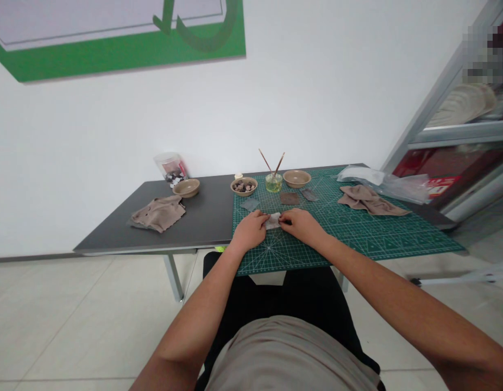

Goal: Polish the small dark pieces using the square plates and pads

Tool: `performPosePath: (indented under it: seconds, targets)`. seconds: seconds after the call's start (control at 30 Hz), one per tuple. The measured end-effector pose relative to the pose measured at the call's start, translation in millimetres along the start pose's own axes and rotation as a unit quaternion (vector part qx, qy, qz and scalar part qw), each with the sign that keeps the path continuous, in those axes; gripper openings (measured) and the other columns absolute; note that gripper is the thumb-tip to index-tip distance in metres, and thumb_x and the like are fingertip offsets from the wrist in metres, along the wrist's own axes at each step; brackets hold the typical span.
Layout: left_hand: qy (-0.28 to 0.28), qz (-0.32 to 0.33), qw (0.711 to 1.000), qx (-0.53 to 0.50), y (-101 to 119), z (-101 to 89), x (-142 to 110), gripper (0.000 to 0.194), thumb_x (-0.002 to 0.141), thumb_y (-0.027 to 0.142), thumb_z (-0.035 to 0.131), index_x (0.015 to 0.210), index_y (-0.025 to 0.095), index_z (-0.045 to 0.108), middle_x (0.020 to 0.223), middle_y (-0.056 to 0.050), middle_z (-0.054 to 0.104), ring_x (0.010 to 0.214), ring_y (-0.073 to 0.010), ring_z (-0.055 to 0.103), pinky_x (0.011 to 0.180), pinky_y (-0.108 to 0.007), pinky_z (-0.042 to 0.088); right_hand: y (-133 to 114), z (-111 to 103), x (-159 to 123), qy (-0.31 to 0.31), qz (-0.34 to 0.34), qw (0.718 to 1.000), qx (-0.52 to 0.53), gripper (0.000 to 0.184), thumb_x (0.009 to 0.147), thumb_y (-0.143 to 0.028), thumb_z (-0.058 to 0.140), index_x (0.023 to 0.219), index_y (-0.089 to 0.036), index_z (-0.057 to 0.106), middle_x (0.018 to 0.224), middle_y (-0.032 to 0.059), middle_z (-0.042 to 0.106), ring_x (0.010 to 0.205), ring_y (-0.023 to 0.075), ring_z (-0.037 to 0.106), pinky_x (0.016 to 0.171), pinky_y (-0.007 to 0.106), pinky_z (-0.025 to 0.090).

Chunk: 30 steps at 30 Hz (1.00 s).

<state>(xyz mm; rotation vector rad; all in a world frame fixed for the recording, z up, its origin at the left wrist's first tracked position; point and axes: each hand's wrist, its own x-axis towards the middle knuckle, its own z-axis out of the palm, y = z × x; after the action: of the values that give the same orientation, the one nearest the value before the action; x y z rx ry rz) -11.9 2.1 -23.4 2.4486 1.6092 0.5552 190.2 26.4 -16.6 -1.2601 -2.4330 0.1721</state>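
Note:
A small pale grey-white piece (272, 221), like a folded cloth or paper, lies on the green cutting mat (357, 233) near its front left. My left hand (251, 229) pinches its left side, fingers closed. On the opposite edge, my right hand (300, 224) is closed in a pinch at the upper right corner. Just beyond the hands rest a brown square (289, 199), a dark grey piece (309, 194) and a thin clear-looking piece (250, 204). Behind them stands a glass jar (274, 183) of yellowish liquid with two thin brushes or sticks in it.
A bowl of brown and dark bits (244, 187) and another brown bowl (297, 178) stand at the back. On the left are a third bowl (187, 188), a brown cloth (159, 213) and a clear tub (171, 167). Another cloth (369, 200) and plastic bag (392, 184) lie right.

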Motion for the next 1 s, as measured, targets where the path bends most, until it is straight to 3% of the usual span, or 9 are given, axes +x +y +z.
performPosePath:
  seconds: [0.17, 0.5, 0.6, 0.73, 1.0]
  targets:
    - [0.007, 0.006, 1.0, 0.0, -1, 2.0, 0, 0.046, 0.09, 0.014, 0.041, 0.13, 0.017, 0.064, 0.121, -0.009, 0.064, 0.115, -0.021, 0.059, 0.105, -0.033, 0.046, -9, 1, -13, -0.007, -0.023, 1.0, 0.01, 0.013, 0.088, -0.017, 0.063, 0.087, -0.019, 0.076, 0.096, 0.0069, 0.075, 0.097, 0.0225, 0.065, 0.09, 0.033, 0.047]
    - [0.004, -0.003, 1.0, 0.009, 4, -2.8, -1, 0.042, 0.097, 0.023, 0.038, 0.132, 0.019, 0.062, 0.119, -0.009, 0.065, 0.113, -0.022, 0.06, 0.101, -0.034, 0.048, -20, 1, -3, -0.032, -0.045, 0.998, 0.009, 0.011, 0.088, -0.019, 0.065, 0.092, -0.019, 0.075, 0.097, 0.0067, 0.075, 0.097, 0.0224, 0.065, 0.088, 0.032, 0.047]
    - [0.011, 0.017, 1.0, 0.018, 5, -4.0, -3, 0.046, 0.098, 0.026, 0.04, 0.141, 0.024, 0.054, 0.129, -0.007, 0.062, 0.117, -0.0223, 0.058, 0.104, -0.037, 0.046, -18, 0, -5, -0.029, -0.04, 0.999, 0.011, 0.011, 0.088, -0.018, 0.064, 0.09, -0.019, 0.075, 0.097, 0.0068, 0.075, 0.097, 0.0224, 0.065, 0.087, 0.032, 0.047]
    - [0.005, 0.035, 0.998, 0.045, 4, -3.8, -4, 0.042, 0.097, 0.026, 0.041, 0.134, 0.025, 0.06, 0.145, -0.005, 0.054, 0.125, -0.0241, 0.052, 0.11, -0.04, 0.042, -17, -3, -8, -0.029, -0.029, 0.999, 0.01, 0.01, 0.088, -0.019, 0.065, 0.089, -0.02, 0.075, 0.094, 0.0058, 0.075, 0.096, 0.0221, 0.065, 0.087, 0.032, 0.047]
    - [-0.001, 0.031, 0.998, 0.051, 6, -6.6, -4, 0.038, 0.094, 0.025, 0.046, 0.127, 0.026, 0.065, 0.131, -0.004, 0.063, 0.12, -0.0246, 0.053, 0.106, -0.04, 0.045, -21, 1, -3, -0.033, -0.038, 0.999, 0.006, 0.012, 0.089, -0.019, 0.063, 0.089, -0.02, 0.075, 0.094, 0.0067, 0.075, 0.096, 0.0218, 0.065, 0.087, 0.032, 0.047]
